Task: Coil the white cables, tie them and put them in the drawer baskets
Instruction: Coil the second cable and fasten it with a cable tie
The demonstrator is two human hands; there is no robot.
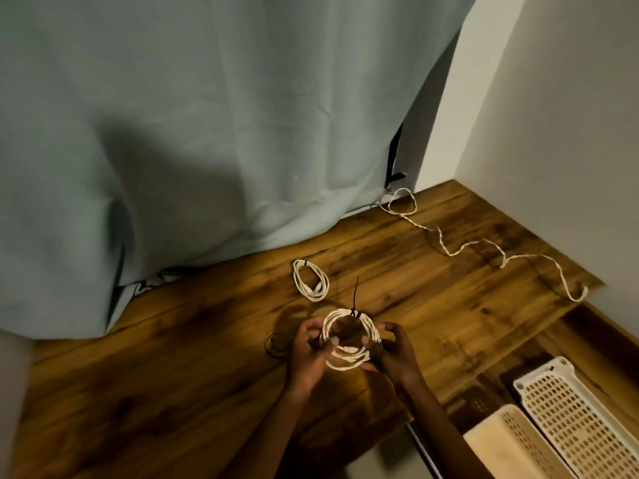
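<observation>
Holding a coiled white cable point(347, 340) above the worktop point(173, 392), the left hand point(309, 354) and right hand point(394, 357) each keep a closed grip on its sides. Beyond the grip lies a tied coil point(311, 284); farther right, a loose cable point(484, 247). Baskets point(570, 420) sit right of the grip, lower.

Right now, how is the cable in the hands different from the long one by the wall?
The held cable is wound into a round coil; the long cable lies stretched out and wiggly.
The held cable has a black tie on it; the long cable shows none.
The held cable is gripped by the left hand and right hand; the long cable rests untouched on the wooden surface.
Both are white.
</observation>
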